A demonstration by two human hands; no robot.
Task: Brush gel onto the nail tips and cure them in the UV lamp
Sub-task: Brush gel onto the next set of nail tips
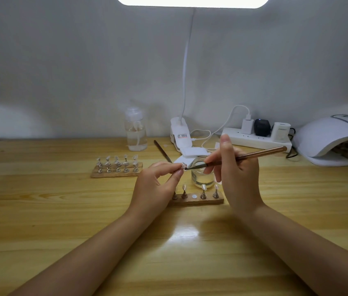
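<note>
My left hand (pixel 158 186) pinches a clear nail tip on its small stand (pixel 183 166) between thumb and fingers, lifted above the table. My right hand (pixel 236 174) grips a brown gel brush (pixel 247 157), and the brush's dark tip touches the nail tip. Below the hands a wooden holder (pixel 198 200) carries several nail tips on stands and has one bare round slot. A second wooden holder (pixel 116 170) full of nail tips sits to the left. The white UV lamp (pixel 335 137) stands at the far right, with something inside its opening.
A small glass jar (pixel 203 176) of clear liquid sits just behind the near holder. A pump bottle (pixel 135 130), a clip lamp base (pixel 180 133), white pads (pixel 192 151), a spare brush (pixel 162 151) and a power strip (pixel 256 139) with plugs line the back.
</note>
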